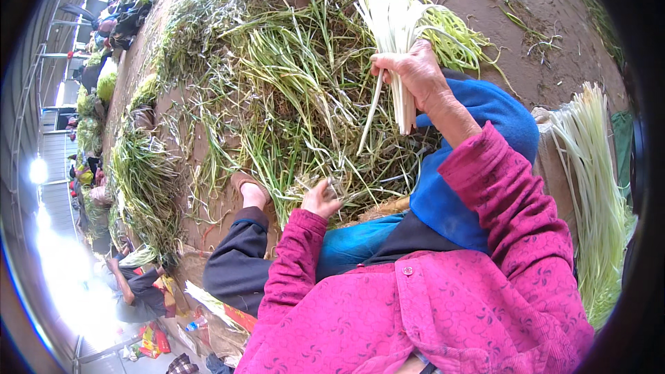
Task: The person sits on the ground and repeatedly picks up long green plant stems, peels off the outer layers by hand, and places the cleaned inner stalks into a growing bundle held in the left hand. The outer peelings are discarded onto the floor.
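Note:
My right hand (415, 75) is closed around a bunch of long pale stalks (400, 26), which look like blanched garlic shoots or chives. White ends fan out above the fist, and limp yellow-green leaves (457, 36) droop to its right. One stalk hangs lower than the others below the hand. Lower and further left, my left hand (321, 200) has curled fingers, with withered leaf scraps at the fingertips. Whether it grips these scraps cannot be told. Both hands are over a broad heap of green and dry leaves (291, 83) on the brown ground.
A blue cloth (457, 166) covers my right leg. Beside it, a pile of pale stalks (592, 208) lies on a brown support. My left foot (252, 189) borders the heap. Another leaf mound (143, 176) and a seated person (137, 285) are at left, with more people beyond.

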`<action>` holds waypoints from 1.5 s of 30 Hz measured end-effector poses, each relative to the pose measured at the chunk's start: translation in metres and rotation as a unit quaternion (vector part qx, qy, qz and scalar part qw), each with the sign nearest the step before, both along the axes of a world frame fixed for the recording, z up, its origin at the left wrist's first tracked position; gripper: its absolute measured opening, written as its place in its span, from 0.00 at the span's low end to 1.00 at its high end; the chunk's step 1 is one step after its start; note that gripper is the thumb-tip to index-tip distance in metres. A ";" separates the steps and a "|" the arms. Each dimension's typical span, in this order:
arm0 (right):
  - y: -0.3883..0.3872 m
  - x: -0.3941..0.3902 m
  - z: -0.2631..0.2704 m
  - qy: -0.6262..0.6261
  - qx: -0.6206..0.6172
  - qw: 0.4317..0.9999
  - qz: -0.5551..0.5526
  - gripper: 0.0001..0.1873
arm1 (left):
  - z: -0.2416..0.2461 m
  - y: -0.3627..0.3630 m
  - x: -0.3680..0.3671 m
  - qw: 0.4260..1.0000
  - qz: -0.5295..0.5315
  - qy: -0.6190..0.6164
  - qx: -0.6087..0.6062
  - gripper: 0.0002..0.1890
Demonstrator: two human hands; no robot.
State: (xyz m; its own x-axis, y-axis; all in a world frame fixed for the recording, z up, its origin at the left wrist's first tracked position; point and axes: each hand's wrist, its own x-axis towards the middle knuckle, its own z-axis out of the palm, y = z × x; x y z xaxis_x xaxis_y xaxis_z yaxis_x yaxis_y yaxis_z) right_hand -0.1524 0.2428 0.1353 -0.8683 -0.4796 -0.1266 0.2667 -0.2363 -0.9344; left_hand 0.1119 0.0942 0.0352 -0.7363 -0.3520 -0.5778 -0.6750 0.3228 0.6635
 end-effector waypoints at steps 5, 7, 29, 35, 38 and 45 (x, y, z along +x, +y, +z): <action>-0.010 0.008 -0.013 0.027 0.070 0.997 -0.017 0.05 | 0.052 0.046 -0.063 0.907 0.115 0.277 0.295 0.21; -0.013 0.011 -0.014 0.024 0.056 0.998 -0.034 0.05 | 0.065 0.060 -0.082 0.930 0.123 0.271 0.215 0.11; -0.015 -0.008 -0.012 0.063 -0.029 0.982 -0.177 0.10 | -0.122 -0.063 -0.139 0.960 0.086 0.014 -0.266 0.09; -0.012 -0.007 -0.048 -0.411 -0.055 0.907 -0.075 0.08 | -0.118 -0.058 -0.132 0.967 0.044 0.081 -0.236 0.07; -0.018 0.009 -0.057 -0.356 0.014 0.934 -0.025 0.08 | -0.085 -0.039 -0.109 0.969 0.021 0.151 -0.193 0.04; -0.030 0.041 -0.057 -0.202 0.096 0.974 0.033 0.12 | 0.009 0.033 -0.063 0.902 -0.082 0.373 -0.203 0.02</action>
